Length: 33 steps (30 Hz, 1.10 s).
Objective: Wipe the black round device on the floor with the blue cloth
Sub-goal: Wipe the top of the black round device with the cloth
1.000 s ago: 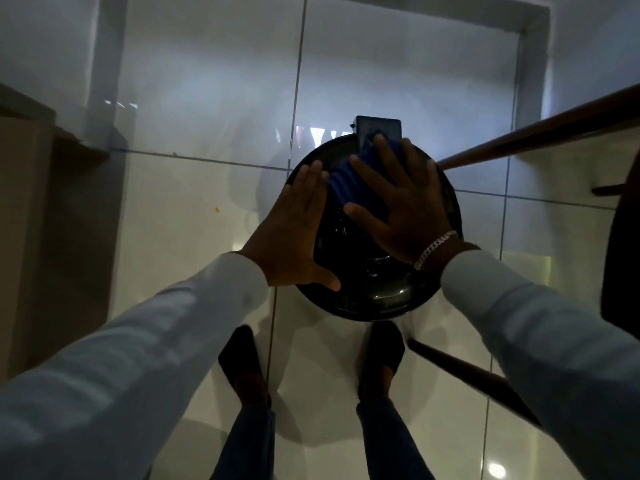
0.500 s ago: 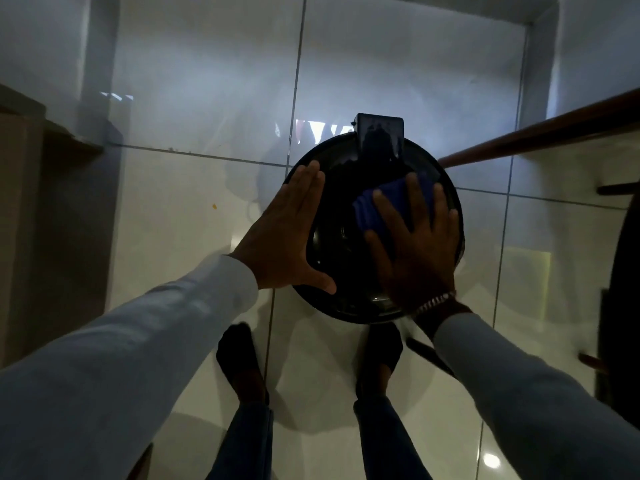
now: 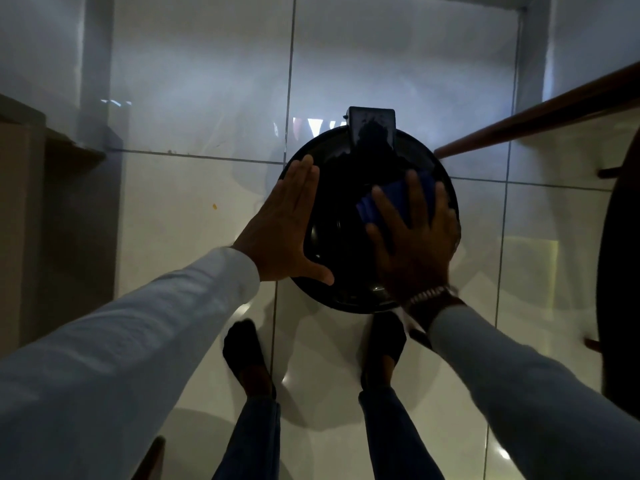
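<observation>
Under the spread fingers (image 3: 414,183) of the person's right hand (image 3: 412,244) lies the crumpled blue cloth (image 3: 388,202). These fingers are flat and extended, not curled; they press the cloth down on the top of the glossy black round device (image 3: 343,209) and do not pinch it. Only a part of the cloth shows, between and in front of the fingers, on the right half of the device. The left hand (image 3: 287,226) is also open, with the fingers together and the thumb stretched out. It rests against the left edge of the device and holds nothing; it seems to steady the device.

The device sits on the shiny white tiled floor (image 3: 207,140), just in front of the person's two feet in dark socks (image 3: 244,351). At its far edge stands a small black rectangular part (image 3: 372,128). A brown wooden bar (image 3: 536,116) runs away from the device's far right side; whether they touch I cannot tell. A brown cabinet (image 3: 20,216) stands at the left, well apart.

I judge that the wiping itself is the step in hand, with the cloth now on the right side. The next move probably asks for even pressure while the cloth slides over the left half and the centre, and some care near the far rectangular part. The left hand would need to give way there.
</observation>
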### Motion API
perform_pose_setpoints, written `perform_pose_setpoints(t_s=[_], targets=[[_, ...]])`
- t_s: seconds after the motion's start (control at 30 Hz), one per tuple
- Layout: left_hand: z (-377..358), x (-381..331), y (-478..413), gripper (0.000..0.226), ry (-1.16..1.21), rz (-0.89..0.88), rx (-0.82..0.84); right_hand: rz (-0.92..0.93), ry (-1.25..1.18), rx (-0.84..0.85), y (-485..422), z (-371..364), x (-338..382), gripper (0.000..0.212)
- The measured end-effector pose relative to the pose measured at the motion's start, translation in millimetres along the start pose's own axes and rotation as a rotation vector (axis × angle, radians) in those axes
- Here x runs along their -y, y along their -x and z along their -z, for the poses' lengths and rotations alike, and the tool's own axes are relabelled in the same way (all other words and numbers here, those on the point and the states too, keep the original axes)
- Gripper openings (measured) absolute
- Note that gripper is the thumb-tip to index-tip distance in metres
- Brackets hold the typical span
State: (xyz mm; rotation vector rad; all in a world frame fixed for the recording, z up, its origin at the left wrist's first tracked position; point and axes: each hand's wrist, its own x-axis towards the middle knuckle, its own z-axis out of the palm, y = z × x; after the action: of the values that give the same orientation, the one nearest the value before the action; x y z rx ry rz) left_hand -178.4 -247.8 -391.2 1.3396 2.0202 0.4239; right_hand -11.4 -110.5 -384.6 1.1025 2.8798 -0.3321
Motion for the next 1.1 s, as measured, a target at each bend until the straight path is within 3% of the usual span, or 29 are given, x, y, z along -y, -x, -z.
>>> perform_pose_setpoints(t_s=[0.1,0.23,0.3,0.47,0.53,0.7,0.8,0.9,1.1], targets=[[-1,0,1,0.143,-0.02,-0.014,-0.029,-0.019,-0.006,-0.013,-9,-11,40,0.053],[0,0,-1,0.143,-0.023,-0.028,-0.039,0.358,0.124,0.03,33,-15,18,0.051],[0,0,0,0.144,0.005,-0.009,-0.019,0.41,0.159,0.051,41,-10,-10,0.051],[-4,-4,-2,0.142,-0.009,0.002,-0.02,0.03,0.059,0.016,-2,-10,10,0.054],[-3,-5,-2,0.143,-0.026,0.006,-0.032,-0.012,0.027,0.004,-12,-13,35,0.055],[-1,-7,-2,0.144,-0.037,-0.009,-0.019,0.371,0.13,0.103,20,-8,4,0.053],[0,-6,-2,0.143,-0.033,0.0,-0.006,0.432,0.15,0.111,15,2,-34,0.053],[-1,-6,-2,0.142,-0.031,0.0,-0.007,0.329,0.066,0.108,-16,6,-45,0.057],[-2,-6,-2,0.145,0.009,0.034,-0.006,-0.174,-0.183,0.014,-8,13,-32,0.063]])
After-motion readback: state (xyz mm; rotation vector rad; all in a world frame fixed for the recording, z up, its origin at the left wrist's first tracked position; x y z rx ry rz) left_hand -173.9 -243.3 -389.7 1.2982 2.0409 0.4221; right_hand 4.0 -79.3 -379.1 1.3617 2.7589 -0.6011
